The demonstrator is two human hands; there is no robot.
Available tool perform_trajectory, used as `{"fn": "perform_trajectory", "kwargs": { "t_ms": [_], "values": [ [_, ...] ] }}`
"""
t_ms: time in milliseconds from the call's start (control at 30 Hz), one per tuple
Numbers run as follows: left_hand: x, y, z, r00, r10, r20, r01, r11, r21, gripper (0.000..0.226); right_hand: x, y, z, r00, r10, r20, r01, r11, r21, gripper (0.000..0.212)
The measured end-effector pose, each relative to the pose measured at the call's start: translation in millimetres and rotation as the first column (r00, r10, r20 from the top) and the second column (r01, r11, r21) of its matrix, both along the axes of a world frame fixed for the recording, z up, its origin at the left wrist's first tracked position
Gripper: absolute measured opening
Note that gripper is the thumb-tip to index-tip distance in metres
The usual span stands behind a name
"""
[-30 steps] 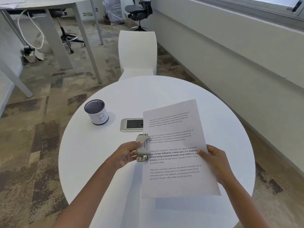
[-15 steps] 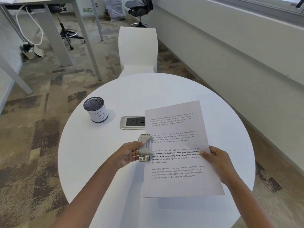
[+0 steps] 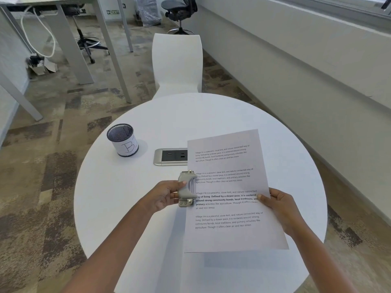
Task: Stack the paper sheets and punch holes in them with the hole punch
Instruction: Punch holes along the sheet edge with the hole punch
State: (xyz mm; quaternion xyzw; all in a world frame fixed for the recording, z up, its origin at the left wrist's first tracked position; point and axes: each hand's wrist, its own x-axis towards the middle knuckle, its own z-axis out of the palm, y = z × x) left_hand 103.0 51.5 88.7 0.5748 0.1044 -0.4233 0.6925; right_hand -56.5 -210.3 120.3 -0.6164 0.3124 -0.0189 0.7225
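One round white tabletop (image 3: 211, 115) fills the middle of your view. A white moulded chair (image 3: 177, 64) stands at its far edge with its back towards you.

The white paper sheets printed with black text (image 3: 232, 235) are next in size. You hold them between your two hands over the near right part of the tabletop, and they are raised, since they cast a shadow on the surface below their near edge. The long edges run away from you. The far left corner overlaps the right end of the power panel in this view. The number of sheets cannot be told.

Your right hand (image 3: 279, 208) pinches the right long edge of the sheets about halfway along, with the thumb on top over the printed lines and the fingers underneath. Your left hand (image 3: 163, 195) grips the hole punch from the left, with the thumb on its upper face and the fingers curled beneath.

A black mesh pen cup with a white paper label marked "B" (image 3: 123, 140) stands upright on the left of the tabletop, well apart from the sheets. A silver recessed power panel with dark sockets (image 3: 169, 156) lies between the cup and the sheets.

The grey metal hole punch (image 3: 187, 188) sits against the left long edge of the sheets at about mid-length. Its mouth faces the paper, and its length runs along that edge. Whether the edge is fully inside the slot cannot be told.
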Motion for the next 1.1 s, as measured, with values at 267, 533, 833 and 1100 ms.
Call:
{"fn": "perform_trajectory", "kwargs": {
  "t_ms": [267,533,833,1100],
  "values": [
    [0.1,-6.8,-0.5,0.999,0.023,0.032,-0.026,0.995,0.093,0.015,-2.0,-1.2,-2.2,1.0,0.001,0.0,-0.001,1.0,-0.007,0.014],
    [-5.4,-13.0,-2.8,0.998,0.05,0.043,-0.055,0.989,0.134,0.017,-5.1,-2.4,-6.5,1.0,-0.011,-0.011,0.011,1.0,0.005,0.014],
    [-9.1,-17.4,-8.2,0.995,0.085,0.045,-0.091,0.985,0.148,0.017,-5.7,-2.1,-11.5,1.0,-0.017,-0.018,0.017,1.0,0.018,0.015],
    [-8.5,-13.0,-12.4,0.999,0.039,-0.01,-0.037,0.992,0.12,0.017,-6.5,-3.3,-11.0,1.0,-0.001,-0.001,0.001,1.0,0.013,0.016]
  ]
}}
